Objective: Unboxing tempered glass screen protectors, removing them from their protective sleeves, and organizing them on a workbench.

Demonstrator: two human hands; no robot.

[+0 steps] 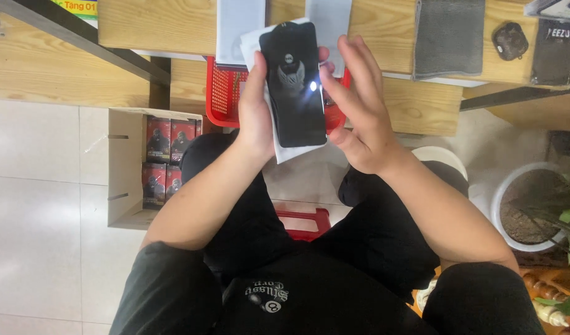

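My left hand [255, 108] grips a black glossy phone-shaped sheet [294, 84] with a white backing sheet [285, 152] behind it, held upright over my lap. A light spot reflects on its dark face. My right hand [358, 105] rests against the right edge of the black sheet, fingers spread and pointing up. Behind both hands sits a red plastic basket [226, 93] on a low wooden shelf [415, 105].
An open cardboard box [126, 167] of dark packaged items stands on the tiled floor at left. Grey cloths [449, 37] and a small black case [510, 40] lie on the wooden top. A white plant pot [527, 208] stands at right. A red stool [303, 220] shows between my legs.
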